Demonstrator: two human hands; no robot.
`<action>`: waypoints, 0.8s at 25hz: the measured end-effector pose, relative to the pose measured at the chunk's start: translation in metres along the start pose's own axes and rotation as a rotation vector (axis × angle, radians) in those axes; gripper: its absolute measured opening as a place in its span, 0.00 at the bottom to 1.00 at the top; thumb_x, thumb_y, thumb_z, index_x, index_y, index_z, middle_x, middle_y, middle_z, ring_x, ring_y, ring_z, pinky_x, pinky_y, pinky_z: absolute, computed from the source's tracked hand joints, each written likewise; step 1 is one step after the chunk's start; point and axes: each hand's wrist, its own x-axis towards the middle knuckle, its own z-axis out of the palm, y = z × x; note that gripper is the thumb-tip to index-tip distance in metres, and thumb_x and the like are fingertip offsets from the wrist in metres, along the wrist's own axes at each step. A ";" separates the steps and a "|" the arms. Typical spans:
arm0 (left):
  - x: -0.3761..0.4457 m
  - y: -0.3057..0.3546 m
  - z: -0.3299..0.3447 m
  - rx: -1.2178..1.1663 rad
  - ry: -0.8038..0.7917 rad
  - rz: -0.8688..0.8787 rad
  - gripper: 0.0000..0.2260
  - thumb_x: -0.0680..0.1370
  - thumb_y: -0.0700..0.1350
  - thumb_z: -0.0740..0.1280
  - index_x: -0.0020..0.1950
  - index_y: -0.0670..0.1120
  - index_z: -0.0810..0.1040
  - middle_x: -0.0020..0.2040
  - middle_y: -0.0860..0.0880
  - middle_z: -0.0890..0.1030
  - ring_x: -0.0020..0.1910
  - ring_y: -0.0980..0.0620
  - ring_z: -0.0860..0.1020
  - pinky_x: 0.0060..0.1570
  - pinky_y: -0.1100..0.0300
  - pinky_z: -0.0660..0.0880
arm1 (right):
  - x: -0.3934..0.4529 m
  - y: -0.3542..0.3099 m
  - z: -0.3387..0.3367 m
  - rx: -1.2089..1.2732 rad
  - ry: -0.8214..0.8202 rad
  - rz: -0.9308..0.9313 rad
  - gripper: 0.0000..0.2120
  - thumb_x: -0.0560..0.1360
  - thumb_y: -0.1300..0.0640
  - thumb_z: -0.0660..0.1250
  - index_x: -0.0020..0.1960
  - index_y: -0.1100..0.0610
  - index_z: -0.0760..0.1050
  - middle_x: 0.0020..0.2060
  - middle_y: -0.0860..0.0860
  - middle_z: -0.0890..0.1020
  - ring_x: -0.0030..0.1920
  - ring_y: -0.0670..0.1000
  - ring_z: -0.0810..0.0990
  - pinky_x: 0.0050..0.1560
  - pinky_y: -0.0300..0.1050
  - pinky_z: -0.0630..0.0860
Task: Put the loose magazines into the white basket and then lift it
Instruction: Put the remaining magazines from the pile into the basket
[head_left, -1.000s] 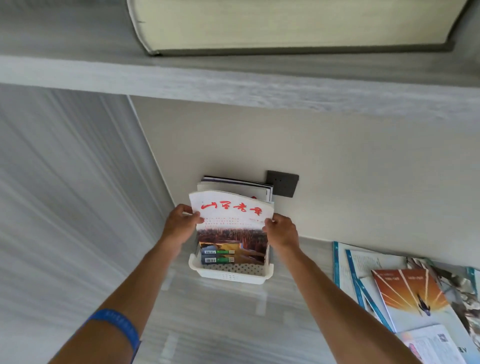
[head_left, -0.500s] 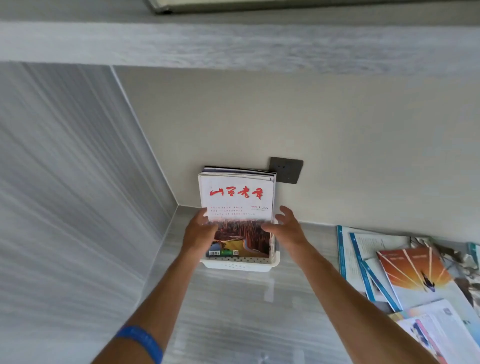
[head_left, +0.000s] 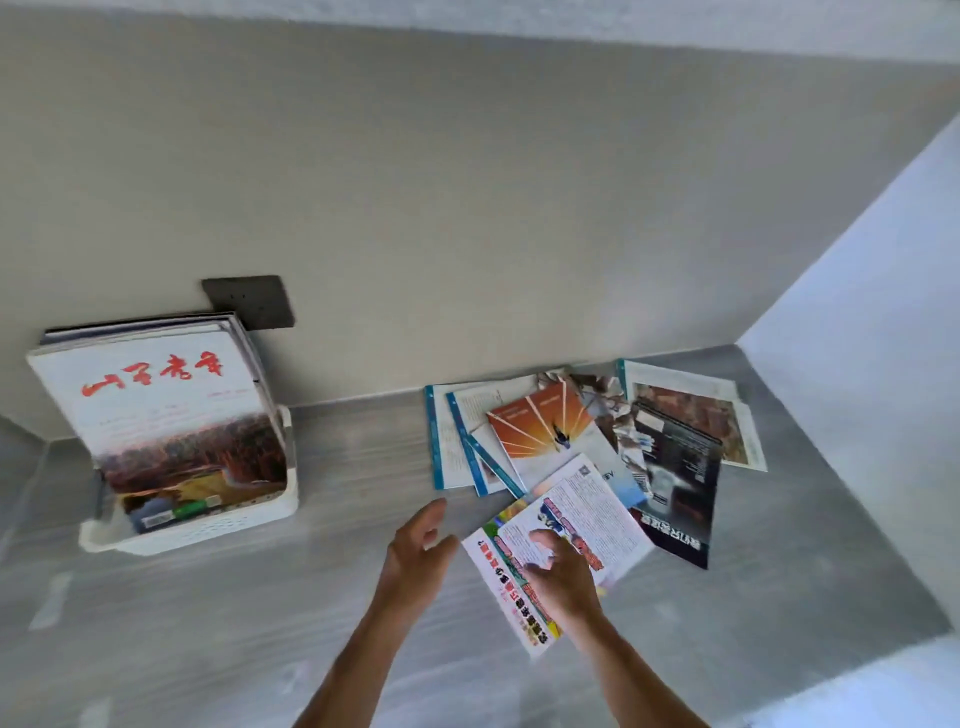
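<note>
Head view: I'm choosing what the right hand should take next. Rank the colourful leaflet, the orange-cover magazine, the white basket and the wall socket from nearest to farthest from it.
1. Colourful leaflet, under the right hand.
2. Orange-cover magazine, just beyond in the loose pile.
3. White basket, far left.
4. Wall socket, on the wall behind the basket.

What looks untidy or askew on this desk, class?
The loose magazines lie fanned and overlapping at odd angles against the wall, several upside down. Those in the white basket lean back, not upright.

Both hands left the magazine in the white basket (head_left: 208, 527); now the right hand (head_left: 558, 569) seems to touch a loose magazine (head_left: 582, 514), the left hand (head_left: 418, 543) open beside.
</note>
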 end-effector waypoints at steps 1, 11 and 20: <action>-0.002 0.003 0.020 0.013 -0.017 0.007 0.18 0.75 0.43 0.67 0.64 0.57 0.75 0.64 0.55 0.77 0.64 0.48 0.75 0.56 0.57 0.73 | 0.005 0.024 -0.017 -0.105 -0.006 -0.017 0.24 0.70 0.59 0.68 0.66 0.52 0.72 0.63 0.50 0.78 0.59 0.51 0.78 0.59 0.43 0.75; 0.005 -0.027 0.126 0.262 -0.050 -0.088 0.14 0.78 0.46 0.65 0.63 0.55 0.76 0.66 0.49 0.78 0.61 0.49 0.78 0.54 0.50 0.80 | 0.084 0.143 -0.146 -0.044 0.267 0.429 0.26 0.70 0.52 0.69 0.65 0.58 0.69 0.63 0.58 0.73 0.62 0.63 0.73 0.59 0.56 0.72; 0.007 -0.050 0.172 0.873 -0.399 -0.119 0.32 0.74 0.50 0.65 0.76 0.56 0.59 0.80 0.52 0.44 0.78 0.49 0.53 0.70 0.61 0.64 | 0.120 0.152 -0.158 1.024 0.210 0.716 0.11 0.70 0.65 0.71 0.34 0.57 0.70 0.17 0.49 0.68 0.18 0.47 0.64 0.22 0.40 0.66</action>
